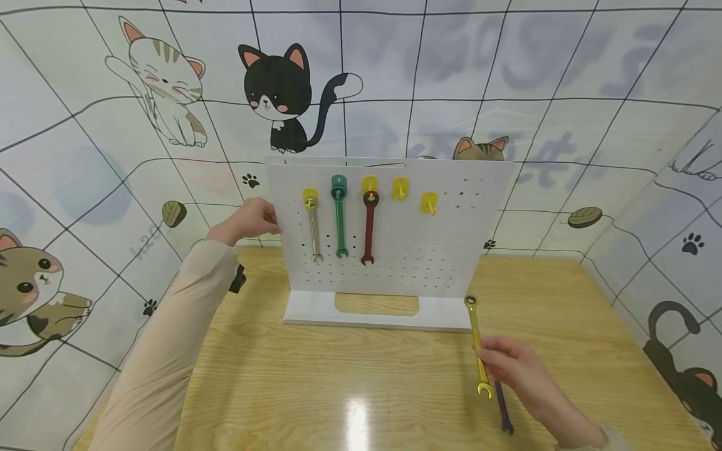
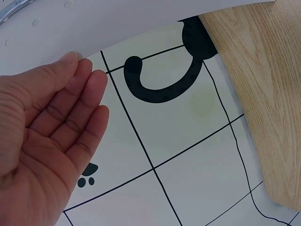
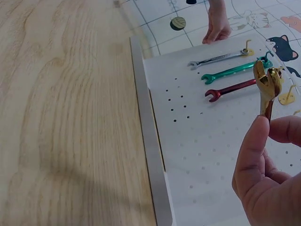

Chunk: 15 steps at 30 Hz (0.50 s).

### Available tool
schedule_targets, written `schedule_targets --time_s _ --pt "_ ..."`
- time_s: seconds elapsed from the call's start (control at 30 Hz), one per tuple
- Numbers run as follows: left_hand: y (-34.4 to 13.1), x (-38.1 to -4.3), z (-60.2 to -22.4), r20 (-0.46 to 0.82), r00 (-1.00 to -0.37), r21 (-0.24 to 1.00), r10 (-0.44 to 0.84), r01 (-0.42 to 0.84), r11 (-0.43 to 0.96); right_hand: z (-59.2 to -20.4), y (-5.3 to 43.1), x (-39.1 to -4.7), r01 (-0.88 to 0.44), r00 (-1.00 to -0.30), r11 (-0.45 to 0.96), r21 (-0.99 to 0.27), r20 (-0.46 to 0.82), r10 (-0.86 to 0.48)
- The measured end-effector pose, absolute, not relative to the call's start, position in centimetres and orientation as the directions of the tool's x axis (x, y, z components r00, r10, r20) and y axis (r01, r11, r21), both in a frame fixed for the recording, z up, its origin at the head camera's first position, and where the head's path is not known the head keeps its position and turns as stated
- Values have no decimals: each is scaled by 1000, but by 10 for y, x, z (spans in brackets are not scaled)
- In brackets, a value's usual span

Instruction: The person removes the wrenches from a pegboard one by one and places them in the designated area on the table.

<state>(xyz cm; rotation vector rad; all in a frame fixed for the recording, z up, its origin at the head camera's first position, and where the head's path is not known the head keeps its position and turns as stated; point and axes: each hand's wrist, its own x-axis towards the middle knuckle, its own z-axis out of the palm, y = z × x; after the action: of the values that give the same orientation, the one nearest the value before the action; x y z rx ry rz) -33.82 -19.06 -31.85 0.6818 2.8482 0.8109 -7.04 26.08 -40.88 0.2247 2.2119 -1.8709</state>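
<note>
A white pegboard [image 1: 406, 250] stands upright on its base. My left hand [image 1: 251, 219] pinches its left edge between thumb and fingers; the left wrist view has the thumb tip [image 2: 70, 57] against that edge. My right hand [image 1: 516, 369] pinches a gold combination wrench [image 1: 475, 332] by its shank, ring end up, near the board's lower right corner. The open end [image 3: 267, 82] points toward the right wrist camera. Below this hand lies a purple wrench [image 1: 503, 410], partly hidden. A silver wrench [image 1: 314, 232], a green wrench [image 1: 340, 222] and a red wrench [image 1: 369, 228] hang on hooks.
To the right of the red wrench are two bare yellow hooks, one upper [image 1: 400, 188] and one lower [image 1: 429, 203]. The board's base [image 1: 307, 307] rests on a wooden table [image 1: 293, 382]. Behind stands a cat-patterned wall covering [image 1: 383, 125].
</note>
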Motion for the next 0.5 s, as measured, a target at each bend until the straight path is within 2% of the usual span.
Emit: schedule_targets --time_s 0.5 --pt "-190 -338 -318 13 -900 534 436 375 758 -427 286 -59 356 -935 170 -919 -349 69"
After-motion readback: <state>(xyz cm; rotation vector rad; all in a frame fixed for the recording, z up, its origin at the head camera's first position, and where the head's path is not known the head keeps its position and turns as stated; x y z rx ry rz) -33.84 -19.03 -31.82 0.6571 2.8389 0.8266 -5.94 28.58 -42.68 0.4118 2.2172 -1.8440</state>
